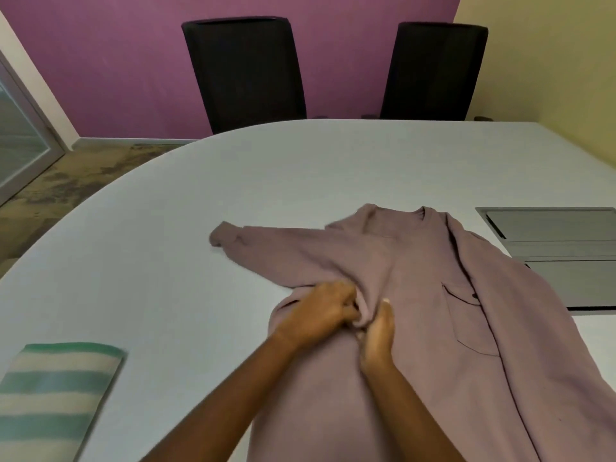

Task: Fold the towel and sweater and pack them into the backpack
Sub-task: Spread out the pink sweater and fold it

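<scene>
A mauve sweater (433,295) lies spread on the pale table (200,201), neck away from me, one sleeve stretched out to the left, a chest pocket on its right half. My left hand (320,311) is closed on a bunched fold of the sweater near its left armpit. My right hand (378,335) presses edge-on against the same fold, thumb up, fingers together. A folded towel (56,391) with green and cream stripes rests at the table's near left edge. No backpack is in view.
Two black chairs (246,71) (433,68) stand behind the table's far edge against a purple wall. A grey recessed panel (560,248) sits in the tabletop at the right, partly under the sweater. Carpeted floor lies past the table's curved left edge.
</scene>
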